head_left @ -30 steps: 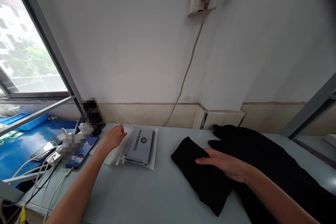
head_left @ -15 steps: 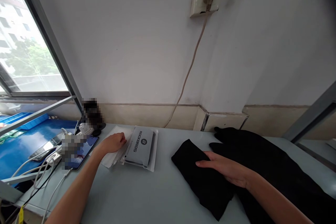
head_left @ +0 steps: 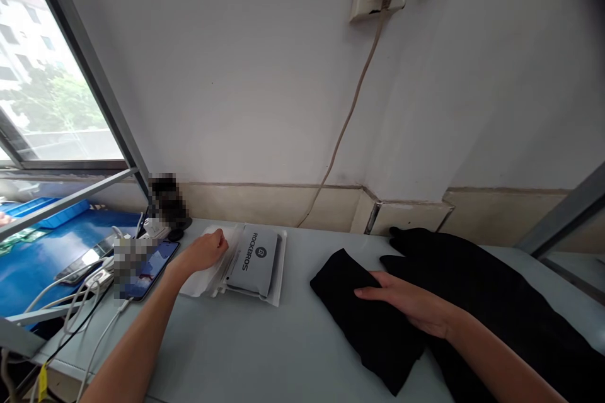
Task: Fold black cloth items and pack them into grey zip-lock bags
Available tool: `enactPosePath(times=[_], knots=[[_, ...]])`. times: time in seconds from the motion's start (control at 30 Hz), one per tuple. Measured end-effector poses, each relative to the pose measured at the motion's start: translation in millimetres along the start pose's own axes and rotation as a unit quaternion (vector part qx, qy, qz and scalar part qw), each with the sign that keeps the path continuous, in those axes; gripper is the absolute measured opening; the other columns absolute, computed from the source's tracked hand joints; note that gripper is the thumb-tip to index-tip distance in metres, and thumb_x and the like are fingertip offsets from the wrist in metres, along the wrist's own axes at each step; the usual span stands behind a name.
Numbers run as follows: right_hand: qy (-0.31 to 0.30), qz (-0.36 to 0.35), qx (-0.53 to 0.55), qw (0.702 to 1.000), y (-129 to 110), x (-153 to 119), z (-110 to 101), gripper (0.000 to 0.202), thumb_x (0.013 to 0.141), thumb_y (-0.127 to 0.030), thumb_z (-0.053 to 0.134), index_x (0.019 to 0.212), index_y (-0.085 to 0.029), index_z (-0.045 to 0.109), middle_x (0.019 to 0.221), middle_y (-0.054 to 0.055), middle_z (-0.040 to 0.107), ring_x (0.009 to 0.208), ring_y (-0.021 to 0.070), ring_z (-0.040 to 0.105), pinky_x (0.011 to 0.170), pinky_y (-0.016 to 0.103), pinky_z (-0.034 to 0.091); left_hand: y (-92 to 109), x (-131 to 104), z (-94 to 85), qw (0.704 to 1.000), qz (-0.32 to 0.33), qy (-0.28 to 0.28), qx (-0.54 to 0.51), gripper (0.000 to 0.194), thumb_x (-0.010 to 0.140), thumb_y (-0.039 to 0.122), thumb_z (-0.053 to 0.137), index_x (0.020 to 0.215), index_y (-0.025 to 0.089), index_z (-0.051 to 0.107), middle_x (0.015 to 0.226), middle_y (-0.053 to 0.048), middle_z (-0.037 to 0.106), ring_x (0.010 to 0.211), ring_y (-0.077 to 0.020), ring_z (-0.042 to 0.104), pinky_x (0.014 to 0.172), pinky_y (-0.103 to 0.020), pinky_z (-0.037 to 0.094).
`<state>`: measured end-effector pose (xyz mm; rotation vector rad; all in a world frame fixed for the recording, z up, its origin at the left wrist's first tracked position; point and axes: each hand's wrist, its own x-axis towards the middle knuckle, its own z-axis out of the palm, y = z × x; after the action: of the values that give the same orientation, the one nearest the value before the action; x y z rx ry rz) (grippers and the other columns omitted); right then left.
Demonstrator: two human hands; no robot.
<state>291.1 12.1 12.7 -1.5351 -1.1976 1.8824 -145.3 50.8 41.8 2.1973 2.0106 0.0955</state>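
- Right hand (head_left: 409, 303) grasps a folded black cloth (head_left: 362, 334) beside larger black fabric (head_left: 491, 286) on the surface (head_left: 236, 349).
- Left hand (head_left: 207, 252), curled, is over clear bags (head_left: 196, 283) beside a grey package (head_left: 253, 262); cannot tell whether it grips one.

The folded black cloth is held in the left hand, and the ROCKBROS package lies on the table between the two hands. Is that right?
Not quite: the head view shows the right hand, not the left hand, holding the folded black cloth. The ROCKBROS package does lie on the table between the two hands.
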Motion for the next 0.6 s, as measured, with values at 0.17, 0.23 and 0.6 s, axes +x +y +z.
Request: enactPosePath(times=[0.17, 0.23, 0.6], knots=[[0.008, 0.003, -0.008, 1.000, 1, 0, -1, 0.039, 0.080, -0.036, 0.085, 0.113, -0.022, 0.071, 0.121, 0.009, 0.079, 0.116, 0.0289, 0.073, 0.094, 0.034, 0.062, 3, 0, -13.1, 0.999, 0.010, 0.028, -0.034, 0.028, 0.098, 0.037, 0.036, 0.078, 0.022, 0.049, 0.080, -0.006, 0.065, 0.072, -0.0228, 0.059, 0.064, -0.032, 0.034], [0.023, 0.001, -0.001, 1.000, -1, -1, -1, 0.037, 0.081, -0.035, 0.084, 0.113, -0.023, 0.069, 0.124, 0.009, 0.077, 0.117, 0.0289, 0.072, 0.093, 0.033, 0.062, 13, -5, -22.6, 0.996, 0.021, 0.060, -0.064, 0.029, 0.097, 0.038, 0.038, 0.074, 0.022, 0.046, 0.073, -0.003, 0.060, 0.067, -0.0202, 0.054, 0.062, -0.031, 0.032], [0.077, -0.137, 0.155, 0.975, -13, -23, 32, 0.019, 0.080, -0.030, 0.077, 0.095, -0.025, 0.065, 0.084, 0.004, 0.076, 0.085, 0.0255, 0.074, 0.078, 0.033, 0.061, 168, -55, 11.9, 0.955, 0.166, 0.014, -0.245, 0.025, 0.093, 0.033, 0.047, 0.071, 0.022, 0.046, 0.060, 0.003, 0.054, 0.054, -0.0142, 0.045, 0.052, -0.028, 0.028]])
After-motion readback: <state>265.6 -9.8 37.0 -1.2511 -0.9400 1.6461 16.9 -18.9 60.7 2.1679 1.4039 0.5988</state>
